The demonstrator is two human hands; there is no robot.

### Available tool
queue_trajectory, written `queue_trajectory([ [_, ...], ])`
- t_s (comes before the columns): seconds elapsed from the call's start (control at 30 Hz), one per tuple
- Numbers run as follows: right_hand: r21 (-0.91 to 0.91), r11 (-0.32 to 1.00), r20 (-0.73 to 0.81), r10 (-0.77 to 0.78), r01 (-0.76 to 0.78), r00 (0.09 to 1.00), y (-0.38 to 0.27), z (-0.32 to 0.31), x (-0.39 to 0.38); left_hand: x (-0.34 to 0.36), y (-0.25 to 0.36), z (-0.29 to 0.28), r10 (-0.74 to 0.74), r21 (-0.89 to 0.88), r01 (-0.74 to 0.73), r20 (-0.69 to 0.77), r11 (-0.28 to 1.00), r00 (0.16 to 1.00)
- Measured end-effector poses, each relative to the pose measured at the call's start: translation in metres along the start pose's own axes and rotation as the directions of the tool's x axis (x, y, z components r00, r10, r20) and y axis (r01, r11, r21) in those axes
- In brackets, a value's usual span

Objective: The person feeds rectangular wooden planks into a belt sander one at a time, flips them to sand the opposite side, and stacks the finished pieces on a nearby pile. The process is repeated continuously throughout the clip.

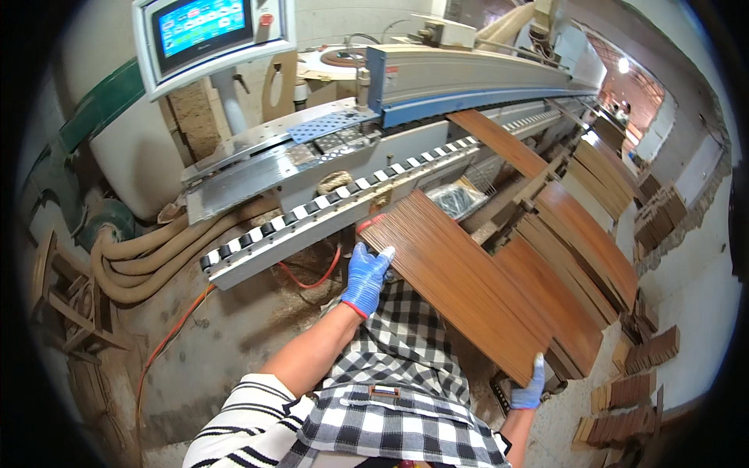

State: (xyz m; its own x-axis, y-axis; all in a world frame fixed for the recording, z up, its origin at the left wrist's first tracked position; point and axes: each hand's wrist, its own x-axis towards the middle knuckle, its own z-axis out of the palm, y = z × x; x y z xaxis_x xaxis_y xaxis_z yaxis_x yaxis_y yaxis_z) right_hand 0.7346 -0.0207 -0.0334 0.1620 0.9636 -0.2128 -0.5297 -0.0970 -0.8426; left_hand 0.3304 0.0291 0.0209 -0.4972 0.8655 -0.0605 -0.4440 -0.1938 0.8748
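Both my hands wear blue and white gloves and hold a stack of brown wood-grain panels (460, 281) slantwise in front of me. My left hand (367, 273) grips the panels' near-left end, thumb on top and fingers underneath out of sight. At the opposite end, near the right-hand pile, my right hand (530, 384) clasps the lower corner, its fingers partly hidden below. Just beyond the panels runs a roller rail (343, 195) with black and white rollers. Farther along it, another brown panel (499, 142) lies across the rail into the machine.
A long edge-processing machine (484, 74) with a blue strip stretches away. Its touch screen (201, 23) stands at upper left. Stacked panels (589, 234) lie on the right, with bundled boards (624, 413) on the floor. Beige hoses (156, 257) and a red cable (175, 335) are at left.
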Motion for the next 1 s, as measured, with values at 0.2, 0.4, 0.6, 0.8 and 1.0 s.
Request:
queue_trajectory([
  [0.2, -0.091, 0.987, 0.240, 0.152, -0.134, 0.959, 0.052, 0.146, -0.003, -0.017, 0.032, -0.023, -0.041, -0.014, 0.041, -0.048, 0.999, 0.998],
  [0.4, -0.272, 0.898, 0.679, 0.433, -0.345, 0.593, 0.070, 0.227, -0.031, -0.033, 0.033, -0.060, 0.082, -0.059, -0.083, -0.012, 0.995, 0.997],
  [0.6, -0.478, 0.861, 0.758, 0.504, -0.175, 0.414, 0.082, 0.278, -0.046, -0.056, 0.063, -0.078, 0.181, -0.002, -0.182, -0.089, 0.983, 0.979],
  [0.8, -0.526, 0.850, 0.777, 0.486, -0.012, 0.401, 0.083, 0.278, -0.032, -0.043, 0.065, -0.086, 0.346, 0.177, -0.330, -0.069, 0.927, 0.936],
  [1.0, -0.258, 0.941, 0.796, 0.080, 0.217, 0.600, 0.054, 0.232, -0.002, -0.053, 0.078, -0.072, 0.290, 0.220, -0.272, -0.053, 0.937, 0.956],
])
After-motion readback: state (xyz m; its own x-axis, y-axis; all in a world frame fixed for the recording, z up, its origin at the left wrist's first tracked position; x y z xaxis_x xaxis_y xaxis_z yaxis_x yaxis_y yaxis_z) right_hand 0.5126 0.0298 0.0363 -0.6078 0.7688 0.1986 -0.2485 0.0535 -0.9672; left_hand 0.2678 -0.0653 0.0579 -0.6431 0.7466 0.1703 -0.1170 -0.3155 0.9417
